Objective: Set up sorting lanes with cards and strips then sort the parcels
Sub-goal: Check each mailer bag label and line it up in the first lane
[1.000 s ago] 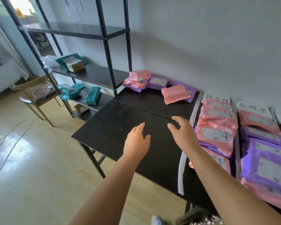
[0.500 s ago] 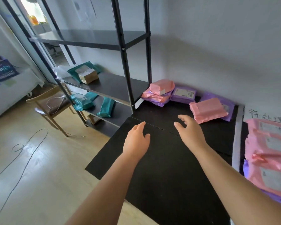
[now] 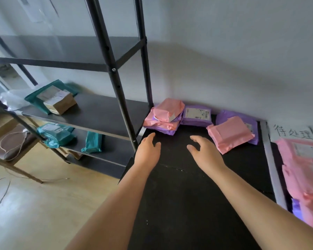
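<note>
Left hand (image 3: 148, 150): fingers loose, holding nothing, over the black surface (image 3: 188, 195) near its left edge.
Right hand (image 3: 204, 152): fingers spread, slightly bent, holding nothing, just beside the pink parcel (image 3: 229, 134).
Far edge of surface: pink-and-purple stack (image 3: 165, 114) and purple parcel (image 3: 197, 115); printed labels too small to read.
Card (image 3: 293, 132): handwritten "待处理", right of the white strip (image 3: 273, 168).
Lane below card: pink parcels (image 3: 305, 168).
Shelf (image 3: 101, 112): teal parcels (image 3: 56, 135), cardboard box (image 3: 61, 103).

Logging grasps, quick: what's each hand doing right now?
Left hand: open, holding nothing, over the black table.
Right hand: open, fingers relaxed, empty, near the pink parcel.
</note>
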